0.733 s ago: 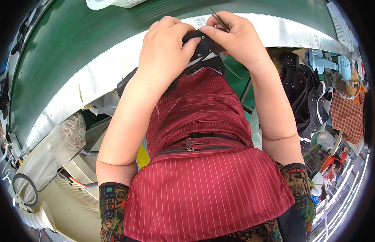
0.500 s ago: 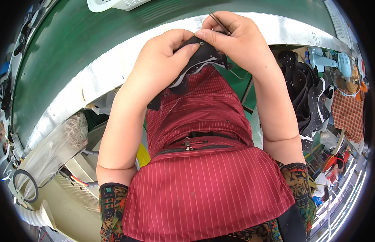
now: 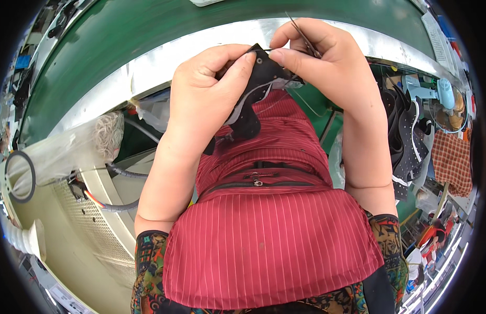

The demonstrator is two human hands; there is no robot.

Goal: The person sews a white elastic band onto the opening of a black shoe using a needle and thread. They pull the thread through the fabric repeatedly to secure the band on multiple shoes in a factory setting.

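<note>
A black cloth piece with small white dots, a pale edging and a metal eyelet (image 3: 259, 60) hangs between my hands, over the red striped apron (image 3: 264, 246). My left hand (image 3: 214, 78) pinches its upper edge between thumb and forefinger. Just to the right, my right hand (image 3: 326, 60) has thumb and forefinger pressed together at a thin dark strand or edge stretched from the left fingertips. Slim dark thread snips (image 3: 304, 36) lie in the right hand, points up and away from the cloth. Their handles are hidden in the palm.
The green worktop (image 3: 143, 36) has a pale metal front edge (image 3: 164, 65) beyond my hands. At right hang more black dotted pieces (image 3: 407, 136), near a light-blue fan (image 3: 446, 91) and a checked cloth (image 3: 451, 159). At left are a plastic bag of cord (image 3: 108, 137) and a black ring (image 3: 20, 176).
My hands have drawn slightly apart, with a dark strand or edge now stretched between the fingertips. The cloth's eyelet corner stands more upright. The whole view has shifted a little.
</note>
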